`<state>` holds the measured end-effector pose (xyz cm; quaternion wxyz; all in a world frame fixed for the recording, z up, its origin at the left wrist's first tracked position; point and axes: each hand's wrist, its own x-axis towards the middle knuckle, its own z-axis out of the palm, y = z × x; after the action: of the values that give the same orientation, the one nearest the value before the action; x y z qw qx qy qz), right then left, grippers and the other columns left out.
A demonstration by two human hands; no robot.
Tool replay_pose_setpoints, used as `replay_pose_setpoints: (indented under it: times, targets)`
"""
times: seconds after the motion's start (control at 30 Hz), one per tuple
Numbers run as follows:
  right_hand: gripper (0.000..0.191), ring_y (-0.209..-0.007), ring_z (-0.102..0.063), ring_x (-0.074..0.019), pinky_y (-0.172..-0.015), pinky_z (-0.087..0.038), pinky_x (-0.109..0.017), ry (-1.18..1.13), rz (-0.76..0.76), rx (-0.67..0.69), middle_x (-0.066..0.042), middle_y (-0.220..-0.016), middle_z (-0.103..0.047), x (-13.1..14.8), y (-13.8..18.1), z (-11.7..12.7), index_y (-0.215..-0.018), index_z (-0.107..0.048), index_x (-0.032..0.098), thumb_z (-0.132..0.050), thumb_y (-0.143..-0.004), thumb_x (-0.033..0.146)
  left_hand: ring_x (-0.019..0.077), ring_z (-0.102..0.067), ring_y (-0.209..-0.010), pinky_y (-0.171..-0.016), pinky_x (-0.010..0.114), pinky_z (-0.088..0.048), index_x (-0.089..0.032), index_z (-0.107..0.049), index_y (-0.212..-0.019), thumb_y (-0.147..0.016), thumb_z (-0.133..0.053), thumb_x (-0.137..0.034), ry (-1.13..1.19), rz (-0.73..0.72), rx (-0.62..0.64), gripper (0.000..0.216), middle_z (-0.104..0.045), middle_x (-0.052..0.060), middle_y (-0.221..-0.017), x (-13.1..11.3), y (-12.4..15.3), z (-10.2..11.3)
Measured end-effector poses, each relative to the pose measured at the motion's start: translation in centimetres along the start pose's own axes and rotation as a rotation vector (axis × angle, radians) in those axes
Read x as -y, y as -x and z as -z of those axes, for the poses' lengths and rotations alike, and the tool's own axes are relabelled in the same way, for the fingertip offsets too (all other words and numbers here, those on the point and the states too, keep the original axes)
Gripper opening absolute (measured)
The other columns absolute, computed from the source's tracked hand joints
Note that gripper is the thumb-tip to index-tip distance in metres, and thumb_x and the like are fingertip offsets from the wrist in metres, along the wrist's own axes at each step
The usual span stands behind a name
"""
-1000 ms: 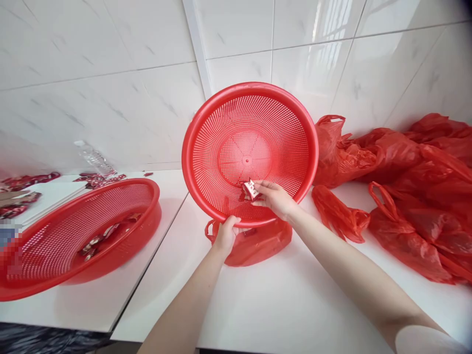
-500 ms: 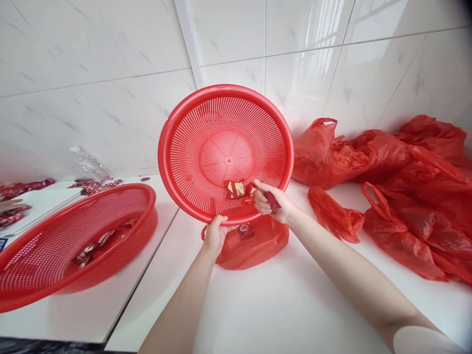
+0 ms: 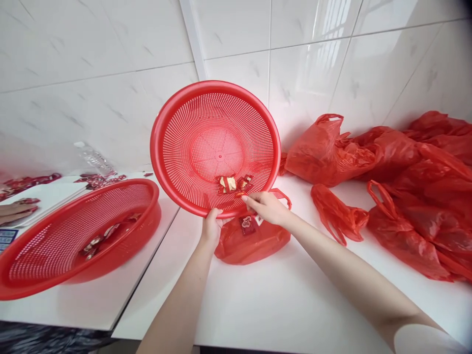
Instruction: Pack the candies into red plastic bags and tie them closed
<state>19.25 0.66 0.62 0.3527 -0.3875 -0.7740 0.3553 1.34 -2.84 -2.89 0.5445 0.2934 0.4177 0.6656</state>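
A red perforated plastic basket [image 3: 217,115] is tipped up facing me, with my left hand [image 3: 212,230] gripping its lower rim. Several small wrapped packets, among them a gold-and-red packet [image 3: 227,184] and a dark red packet [image 3: 245,183], lie low inside it. My right hand [image 3: 268,206] is at the lower right rim, fingers curled and tips by a small orange-red packet [image 3: 240,194]; what they hold, if anything, is hidden. Below the basket stands an opened red plastic bag [image 3: 254,248], where a dark red packet [image 3: 247,224] with a pale print shows at the mouth.
A second red basket [image 3: 121,255] with some packets stands on the left. Beyond it are a plastic bottle [image 3: 95,160], scattered red wrappers [image 3: 101,181] and another person's hand [image 3: 16,212]. Filled red bags [image 3: 416,216] and a crumpled red bag [image 3: 339,214] lie right, against the tiled wall [image 3: 236,69].
My right hand no longer shows the dark red packet in its palm and has turned toward the basket's lower rim. The basket has shifted slightly left. Another person's hand has come further in at left.
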Motion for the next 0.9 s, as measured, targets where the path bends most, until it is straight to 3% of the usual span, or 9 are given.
replay_pose_setpoints:
  times: [0.1, 0.3, 0.4, 0.5, 0.57, 0.67, 0.73, 0.9]
  targets:
    - [0.038, -0.055, -0.047, -0.011, -0.057, -0.033, -0.024, 0.11, 0.073, -0.034, 0.003, -0.058, -0.052, -0.2, -0.1, 0.3, -0.061, -0.048, 0.019, -0.048, -0.091, 0.044, 0.0302, -0.066, -0.099, -0.088, 0.046, -0.054, -0.011, -0.064, -0.089, -0.063, -0.058, -0.021, -0.019, -0.019, -0.017, 0.028, -0.072, 0.009, -0.09, 0.0, 0.0, 0.0]
    - [0.01, -0.086, -0.061, -0.0185, -0.078, -0.043, -0.029, 0.221, 0.175, -0.276, -0.006, -0.09, -0.066, -1.6, -0.8, 0.8, -0.087, -0.058, 0.019, -0.051, -0.088, 0.026, 0.0291, -0.066, -0.1, -0.086, 0.046, -0.055, -0.012, -0.065, -0.093, -0.062, -0.059, -0.021, -0.018, 0.035, 0.037, 0.032, -0.071, 0.008, -0.094, 0.3, 0.8, -0.7]
    - [0.03, -0.101, -0.06, -0.0257, -0.087, -0.043, -0.038, 0.372, 0.152, -0.336, -0.013, -0.11, -0.064, -2.0, -0.8, 0.4, -0.111, -0.055, 0.017, -0.058, -0.086, 0.033, 0.0302, -0.066, -0.099, -0.085, 0.046, -0.055, -0.012, -0.065, -0.091, -0.06, -0.06, -0.02, -0.029, 0.077, 0.105, 0.032, -0.072, 0.008, -0.09, 0.4, 1.3, -1.0]
    - [0.051, -0.102, -0.06, -0.0346, -0.089, -0.04, -0.05, 0.552, 0.038, -0.368, -0.017, -0.104, -0.066, -2.2, -0.7, -0.2, -0.119, -0.051, 0.013, -0.065, -0.081, 0.044, 0.031, -0.066, -0.098, -0.085, 0.046, -0.054, -0.013, -0.066, -0.088, -0.059, -0.062, -0.02, -0.067, 0.113, 0.159, 0.03, -0.072, 0.007, -0.087, 1.0, 1.7, -1.1]
    - [0.058, -0.097, -0.062, -0.0337, -0.088, -0.041, -0.05, 0.534, 0.004, -0.351, -0.015, -0.098, -0.068, -2.5, -0.8, -0.5, -0.126, -0.046, 0.014, -0.068, -0.078, 0.038, 0.0305, -0.067, -0.097, -0.085, 0.044, -0.053, -0.014, -0.066, -0.086, -0.059, -0.064, -0.02, -0.108, 0.135, 0.161, 0.028, -0.072, 0.006, -0.085, 1.7, 1.8, -1.0]
    - [0.071, -0.087, -0.065, -0.0254, -0.083, -0.046, -0.042, 0.307, 0.026, -0.294, -0.007, -0.097, -0.067, -2.9, -0.9, -0.8, -0.138, -0.034, 0.02, -0.067, -0.075, 0.021, 0.0296, -0.067, -0.096, -0.083, 0.041, -0.054, -0.016, -0.066, -0.085, -0.06, -0.064, -0.019, -0.147, 0.147, 0.153, 0.026, -0.071, 0.004, -0.082, 2.6, 1.8, -0.7]
    - [0.07, -0.085, -0.065, -0.0218, -0.082, -0.049, -0.039, 0.057, 0.017, -0.272, -0.005, -0.095, -0.066, -2.9, -1.0, -0.8, -0.137, -0.035, 0.022, -0.064, -0.073, 0.016, 0.0297, -0.067, -0.095, -0.081, 0.04, -0.055, -0.017, -0.066, -0.084, -0.06, -0.064, -0.019, -0.154, 0.154, 0.162, 0.024, -0.071, 0.003, -0.08, 2.8, 1.7, -0.5]
    - [0.024, -0.076, -0.064, -0.016, -0.072, -0.058, -0.036, -0.918, -0.31, -0.168, -0.004, -0.09, -0.063, -1.3, -1.4, 0.2, -0.104, -0.053, 0.02, -0.05, -0.08, 0.016, 0.0295, -0.068, -0.092, -0.08, 0.042, -0.055, -0.014, -0.065, -0.081, -0.059, -0.063, -0.02, -0.124, 0.148, 0.126, 0.023, -0.071, 0.005, -0.078, 2.2, 1.4, -0.6]
